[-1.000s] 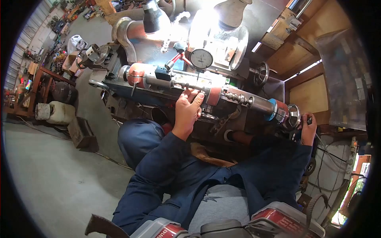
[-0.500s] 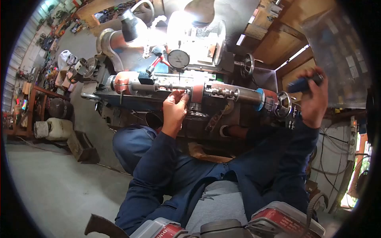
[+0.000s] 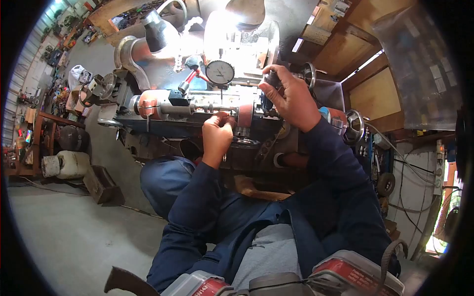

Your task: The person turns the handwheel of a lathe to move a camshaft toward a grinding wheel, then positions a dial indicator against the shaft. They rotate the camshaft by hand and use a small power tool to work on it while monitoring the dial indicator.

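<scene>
My left hand [image 3: 217, 137] is closed, thumb and fingers pinched together at the thin metal shaft just left of a reddish-brown cylinder [image 3: 245, 116]. What lies between those fingertips is hidden. My right hand [image 3: 297, 101] is wrapped round a dark blue, hand-sized object [image 3: 266, 102], which it holds upright just beyond the right side of the cylinder; most of it is covered by the hand. Above the shaft sits a round dial gauge [image 3: 220, 72], its stem pointing down. A red gauge arm [image 3: 188, 82] slants beside it, over a black block [image 3: 178, 97].
A reddish clamp [image 3: 149, 104] holds the machine's left end. Handwheels [image 3: 354, 123] stand at the right. A lamp [image 3: 160, 33] shines from behind. A wooden box [image 3: 102, 185] and a white gas cylinder [image 3: 71, 163] are on the floor at left.
My right hand has swung left and inward, bringing the dark blue object from the far right to beside the reddish-brown cylinder. My left hand stays at the shaft.
</scene>
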Demonstrator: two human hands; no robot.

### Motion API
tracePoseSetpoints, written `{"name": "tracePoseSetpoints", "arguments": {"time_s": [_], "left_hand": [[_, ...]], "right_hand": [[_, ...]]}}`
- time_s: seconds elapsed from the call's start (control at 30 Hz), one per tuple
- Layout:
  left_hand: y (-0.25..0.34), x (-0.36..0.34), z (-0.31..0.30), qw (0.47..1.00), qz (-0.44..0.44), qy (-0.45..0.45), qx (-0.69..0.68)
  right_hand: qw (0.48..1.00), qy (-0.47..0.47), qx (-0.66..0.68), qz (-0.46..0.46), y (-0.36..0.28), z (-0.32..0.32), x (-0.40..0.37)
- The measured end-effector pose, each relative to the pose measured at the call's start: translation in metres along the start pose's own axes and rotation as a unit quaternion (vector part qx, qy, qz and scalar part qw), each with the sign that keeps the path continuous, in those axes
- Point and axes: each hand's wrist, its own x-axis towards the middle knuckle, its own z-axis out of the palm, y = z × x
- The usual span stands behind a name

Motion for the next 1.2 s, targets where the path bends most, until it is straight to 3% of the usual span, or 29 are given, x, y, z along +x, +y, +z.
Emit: {"name": "tracePoseSetpoints", "arguments": {"time_s": [0.07,0.1,0.3,0.43,0.53,0.57,0.67,0.77,0.87,0.9,1.0,1.03,1.13,1.2], "left_hand": [[0.005,-0.003,0.001,1.000,0.011,0.000,0.004],[0.011,-0.005,0.001,1.000,0.006,-0.006,-0.008],[0.005,-0.003,0.001,0.998,-0.011,-0.033,-0.054],[-0.002,-0.001,0.000,0.999,-0.012,-0.029,-0.030],[0.005,-0.003,-0.001,1.000,0.000,-0.027,-0.009],[0.003,-0.002,-0.001,1.000,-0.012,-0.026,-0.004],[0.002,-0.002,0.000,1.000,0.002,-0.024,0.000],[0.000,-0.001,0.002,1.000,0.012,-0.011,-0.003],[0.002,-0.004,0.001,1.000,0.003,-0.016,-0.016],[0.002,-0.004,0.000,1.000,0.007,-0.023,-0.014],[0.005,-0.003,-0.001,0.999,0.015,-0.041,-0.014],[0.007,-0.003,-0.001,0.999,0.017,-0.046,-0.016],[0.009,-0.004,0.001,0.999,0.015,-0.038,-0.002],[0.013,-0.004,0.000,0.999,0.024,-0.047,-0.003]], "right_hand": [[0.999,-0.022,-0.002,0.050,-0.007,-0.003,0.000],[1.000,-0.008,-0.022,0.009,-0.002,0.000,0.000],[0.998,-0.026,-0.056,-0.008,-0.001,0.000,0.004],[0.989,0.131,0.064,-0.011,-0.018,-0.011,0.008],[0.999,0.013,-0.052,0.008,0.000,0.013,-0.001],[0.995,-0.015,-0.046,0.082,0.003,0.007,-0.001],[0.998,-0.026,-0.044,0.027,0.003,0.006,0.005],[0.999,0.048,-0.011,-0.023,-0.003,-0.001,0.009],[0.984,0.143,0.108,-0.015,-0.015,-0.008,0.010],[0.979,0.182,0.077,-0.042,-0.015,-0.005,0.009],[0.997,0.020,-0.078,0.011,0.009,0.018,0.002],[0.993,-0.058,-0.027,0.102,0.009,0.008,0.008],[0.999,-0.029,-0.020,0.014,0.010,0.012,0.007],[0.999,0.038,0.006,0.003,0.011,0.006,0.007]]}}
